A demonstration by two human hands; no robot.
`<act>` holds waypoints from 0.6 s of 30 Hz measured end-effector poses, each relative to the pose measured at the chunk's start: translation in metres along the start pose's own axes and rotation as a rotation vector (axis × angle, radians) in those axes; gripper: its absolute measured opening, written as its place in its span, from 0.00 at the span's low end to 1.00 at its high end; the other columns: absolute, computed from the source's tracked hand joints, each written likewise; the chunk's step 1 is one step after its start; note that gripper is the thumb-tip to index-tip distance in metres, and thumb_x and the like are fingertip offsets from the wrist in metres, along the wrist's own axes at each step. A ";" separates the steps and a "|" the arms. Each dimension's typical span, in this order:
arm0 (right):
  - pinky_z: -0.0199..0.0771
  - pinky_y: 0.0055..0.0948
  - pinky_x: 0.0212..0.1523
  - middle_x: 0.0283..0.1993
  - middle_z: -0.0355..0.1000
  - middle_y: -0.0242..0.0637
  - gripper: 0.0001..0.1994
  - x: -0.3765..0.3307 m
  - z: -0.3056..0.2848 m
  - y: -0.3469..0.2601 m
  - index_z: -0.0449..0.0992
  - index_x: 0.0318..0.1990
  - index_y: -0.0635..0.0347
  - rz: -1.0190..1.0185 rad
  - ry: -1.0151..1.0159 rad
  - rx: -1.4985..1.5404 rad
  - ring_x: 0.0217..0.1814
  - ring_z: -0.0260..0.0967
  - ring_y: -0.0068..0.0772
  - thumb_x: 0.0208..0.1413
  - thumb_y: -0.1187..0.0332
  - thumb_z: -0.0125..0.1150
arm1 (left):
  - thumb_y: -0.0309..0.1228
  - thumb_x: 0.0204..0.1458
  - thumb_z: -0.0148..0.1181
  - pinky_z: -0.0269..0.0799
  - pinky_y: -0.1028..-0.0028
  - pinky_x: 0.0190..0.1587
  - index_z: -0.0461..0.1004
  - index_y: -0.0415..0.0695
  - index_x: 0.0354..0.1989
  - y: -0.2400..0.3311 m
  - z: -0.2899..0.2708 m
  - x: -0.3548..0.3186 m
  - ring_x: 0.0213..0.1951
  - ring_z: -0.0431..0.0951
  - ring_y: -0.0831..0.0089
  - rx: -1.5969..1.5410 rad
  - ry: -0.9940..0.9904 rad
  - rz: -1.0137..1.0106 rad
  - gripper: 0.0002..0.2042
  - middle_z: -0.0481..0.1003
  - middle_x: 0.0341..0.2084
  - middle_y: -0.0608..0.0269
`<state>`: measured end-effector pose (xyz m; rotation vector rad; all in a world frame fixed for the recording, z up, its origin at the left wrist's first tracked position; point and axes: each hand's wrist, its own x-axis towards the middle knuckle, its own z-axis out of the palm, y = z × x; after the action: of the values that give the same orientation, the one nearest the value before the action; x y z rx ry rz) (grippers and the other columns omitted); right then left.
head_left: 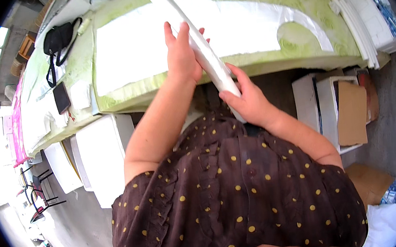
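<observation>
A long white roll, smooth and slightly shiny, slants up from near my body to above the table. Around its middle is my left hand, with two fingers stretched along the near side and other fingertips showing past the far side. My right hand grips the roll near its lower end, thumb on one side and fingers on the other. Beneath the roll, a large white sheet lies flat on the green-patterned table cover. Thin translucent film strips rest at the sheet's right side.
Several similar white rolls lie at the table's right end, beside a white box. On the left are a black bag and a phone. White boxes and a cardboard piece stand below the table edge.
</observation>
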<state>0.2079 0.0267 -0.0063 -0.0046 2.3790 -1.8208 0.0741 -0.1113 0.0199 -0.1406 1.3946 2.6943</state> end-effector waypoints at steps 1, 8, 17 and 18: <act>0.72 0.37 0.53 0.52 0.73 0.55 0.39 -0.002 -0.002 -0.006 0.51 0.72 0.63 0.042 -0.027 0.013 0.51 0.74 0.46 0.59 0.57 0.63 | 0.39 0.68 0.46 0.74 0.55 0.52 0.36 0.53 0.76 0.000 0.002 -0.007 0.54 0.73 0.59 -0.010 -0.006 0.007 0.33 0.60 0.62 0.56; 0.69 0.35 0.60 0.62 0.69 0.56 0.39 -0.001 0.001 0.005 0.49 0.75 0.53 -0.143 0.029 -0.045 0.61 0.71 0.48 0.60 0.60 0.62 | 0.31 0.66 0.43 0.58 0.58 0.65 0.45 0.54 0.75 0.014 -0.015 -0.012 0.65 0.60 0.63 -0.235 -0.323 0.366 0.29 0.56 0.67 0.63; 0.70 0.36 0.59 0.61 0.69 0.57 0.42 -0.003 0.004 -0.007 0.47 0.76 0.49 -0.126 -0.070 -0.146 0.60 0.72 0.50 0.56 0.63 0.65 | 0.26 0.56 0.45 0.76 0.60 0.46 0.39 0.61 0.75 -0.003 -0.019 -0.020 0.47 0.72 0.63 -0.164 -0.086 0.043 0.38 0.61 0.60 0.58; 0.70 0.36 0.59 0.62 0.69 0.57 0.43 -0.005 0.004 -0.010 0.47 0.76 0.49 -0.079 -0.105 -0.061 0.61 0.71 0.49 0.56 0.64 0.65 | 0.27 0.55 0.45 0.76 0.61 0.45 0.40 0.62 0.75 -0.004 -0.023 -0.018 0.46 0.72 0.63 -0.203 -0.108 0.048 0.38 0.62 0.59 0.58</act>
<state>0.2120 0.0211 0.0027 -0.1985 2.3918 -1.7346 0.0932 -0.1291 0.0061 0.0234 1.1078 2.8312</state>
